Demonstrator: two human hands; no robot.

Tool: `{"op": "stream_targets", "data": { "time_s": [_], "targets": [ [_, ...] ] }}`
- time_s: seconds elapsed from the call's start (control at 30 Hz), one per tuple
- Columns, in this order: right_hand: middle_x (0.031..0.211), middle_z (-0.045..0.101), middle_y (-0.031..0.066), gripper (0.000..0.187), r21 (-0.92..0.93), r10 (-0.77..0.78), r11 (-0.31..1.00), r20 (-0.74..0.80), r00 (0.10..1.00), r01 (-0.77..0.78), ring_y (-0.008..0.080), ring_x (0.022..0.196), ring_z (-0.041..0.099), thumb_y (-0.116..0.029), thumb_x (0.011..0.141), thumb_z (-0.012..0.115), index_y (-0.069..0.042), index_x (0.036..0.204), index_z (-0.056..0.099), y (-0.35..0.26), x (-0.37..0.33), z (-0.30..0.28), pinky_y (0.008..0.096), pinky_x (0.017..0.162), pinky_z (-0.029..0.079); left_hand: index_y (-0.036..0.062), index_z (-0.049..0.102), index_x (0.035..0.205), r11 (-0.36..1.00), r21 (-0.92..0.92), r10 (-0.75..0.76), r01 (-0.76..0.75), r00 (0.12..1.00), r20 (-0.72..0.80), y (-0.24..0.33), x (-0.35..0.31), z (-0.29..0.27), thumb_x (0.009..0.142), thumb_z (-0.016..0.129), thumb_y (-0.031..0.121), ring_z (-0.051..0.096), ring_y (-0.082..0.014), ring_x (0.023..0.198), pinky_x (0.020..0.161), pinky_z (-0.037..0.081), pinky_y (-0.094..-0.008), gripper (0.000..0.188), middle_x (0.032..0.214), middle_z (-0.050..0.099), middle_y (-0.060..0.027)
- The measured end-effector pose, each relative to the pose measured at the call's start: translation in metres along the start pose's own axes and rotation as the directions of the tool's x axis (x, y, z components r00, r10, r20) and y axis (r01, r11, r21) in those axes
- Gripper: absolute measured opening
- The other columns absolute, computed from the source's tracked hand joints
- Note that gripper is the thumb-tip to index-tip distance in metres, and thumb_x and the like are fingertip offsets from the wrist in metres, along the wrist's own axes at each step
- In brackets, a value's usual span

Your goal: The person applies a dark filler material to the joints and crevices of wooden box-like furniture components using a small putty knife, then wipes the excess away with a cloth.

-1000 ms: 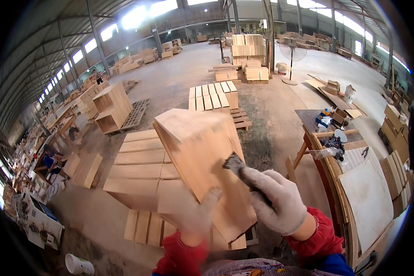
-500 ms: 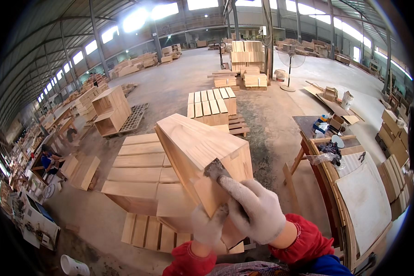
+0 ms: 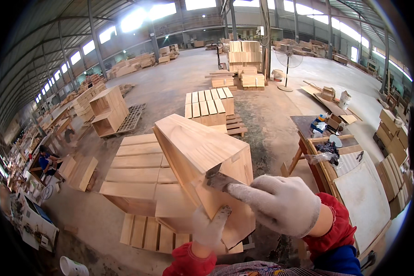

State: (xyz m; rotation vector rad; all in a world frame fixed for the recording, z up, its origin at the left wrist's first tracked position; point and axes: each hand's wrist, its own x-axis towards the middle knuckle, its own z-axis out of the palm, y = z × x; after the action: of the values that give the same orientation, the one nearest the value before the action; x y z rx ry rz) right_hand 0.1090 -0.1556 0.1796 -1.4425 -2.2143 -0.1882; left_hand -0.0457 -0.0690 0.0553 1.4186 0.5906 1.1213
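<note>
A pale wooden drawer [image 3: 198, 140] stands tilted in front of me, leaning over the stacked wooden pieces. My left hand [image 3: 208, 229], in a whitish glove with dark fingertips, is closed around its near edge, thumb up on the wood. In my gloved right hand [image 3: 283, 204] is a putty knife [image 3: 216, 178], the forefinger stretched along it. Its dark, stained blade lies against the drawer's near top corner. The handle is hidden inside the right hand.
Rows of similar wooden drawers [image 3: 135, 168] lie underneath and to the left. A workbench [image 3: 329, 177] with a white sheet and small supplies stands on the right. Farther off are another drawer stack [image 3: 209, 103], a standing fan [image 3: 288, 62] and a seated person [image 3: 48, 162] at far left.
My right hand has moved right, away from my left hand, and the putty knife's blade now lies more sideways at the corner. The left hand and drawer stay nearly in place.
</note>
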Motion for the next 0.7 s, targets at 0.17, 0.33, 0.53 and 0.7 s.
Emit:
{"op": "stream_targets", "data": {
  "time_s": [0.17,0.33,0.53,0.7],
  "targets": [
    [0.083,0.055,0.0069,0.057,-0.144,-0.041,0.988,0.112,0.993,0.057,0.024,0.067,0.06,-0.01,0.068,0.064,-0.01,0.123,0.051,-0.001,0.01,-0.003,0.0325,0.049,0.047,-0.0024,0.061,0.098,0.998,-0.05,-0.033,0.034,0.999,0.013,-0.004,0.0,-0.002,0.082,0.054,0.004,0.055,-0.0086,0.071,0.062,0.045,-0.0232,0.018,0.083,0.062,-0.0028],
    [0.076,0.053,0.0043,0.04,-0.259,-0.044,0.963,0.129,0.991,0.076,0.0211,0.064,0.061,-0.013,0.073,0.06,-0.013,0.112,0.053,-0.001,0.019,-0.019,0.0304,0.05,0.049,-0.004,0.06,0.098,0.999,-0.027,0.022,-0.023,1.0,-0.003,-0.007,0.0,-0.003,0.081,0.056,0.005,0.055,-0.0087,0.07,0.061,0.045,-0.0236,0.019,0.082,0.062,-0.0035],
    [0.077,0.055,0.0065,0.038,-0.29,0.036,0.957,0.134,0.99,0.004,0.0258,0.066,0.061,-0.008,0.075,0.056,-0.014,0.112,0.054,0.019,0.013,-0.033,0.034,0.054,0.05,-0.0045,0.059,0.093,0.993,-0.093,-0.075,0.07,0.996,-0.052,-0.014,-0.003,-0.005,0.081,0.055,0.005,0.054,-0.0091,0.066,0.058,0.044,-0.0234,0.016,0.079,0.061,-0.0028],
    [0.078,0.057,0.0086,0.044,-0.258,0.105,0.962,0.03,0.994,-0.094,0.0279,0.065,0.059,-0.003,0.071,0.056,-0.011,0.114,0.056,0.045,-0.003,-0.04,0.0357,0.055,0.048,-0.0042,0.058,0.091,0.997,-0.067,-0.028,0.024,0.998,-0.054,-0.023,-0.003,-0.009,0.079,0.058,0.003,0.056,-0.0111,0.067,0.059,0.045,-0.0254,0.014,0.078,0.061,-0.0044]
  ]
}}
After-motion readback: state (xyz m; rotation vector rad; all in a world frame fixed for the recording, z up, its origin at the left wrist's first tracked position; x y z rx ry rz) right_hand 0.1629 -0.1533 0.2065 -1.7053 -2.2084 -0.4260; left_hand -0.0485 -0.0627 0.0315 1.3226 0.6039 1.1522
